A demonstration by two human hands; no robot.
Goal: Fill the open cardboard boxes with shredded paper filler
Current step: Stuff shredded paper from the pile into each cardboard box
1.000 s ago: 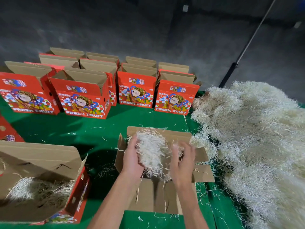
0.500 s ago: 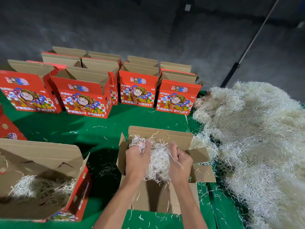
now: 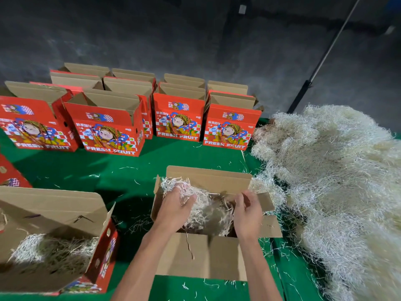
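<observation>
The left hand [image 3: 176,208] is reaching into the open cardboard box [image 3: 208,181] in front of the person, its fingers curling around a clump of shredded paper filler [image 3: 201,205] at the box's far left corner. The right hand [image 3: 247,210] is hovering over the right side of the same box, fingers loosely bent and holding nothing, with only a few strands near the fingertips. The filler is lying tangled across the inside of the box, and the box's four flaps are standing open, the near one hanging toward the person. The box is sitting on a green table [image 3: 130,170] scattered with stray strands. Just to its right, a big heap of loose filler [image 3: 336,181] is spreading along the table's right side. To the left, a second open box [image 3: 54,213] is holding a layer of filler in its bottom. Along the far edge, a row of red printed boxes [image 3: 180,118] marked FRESH FRUIT is standing upright with top flaps raised, well apart from the hands.
</observation>
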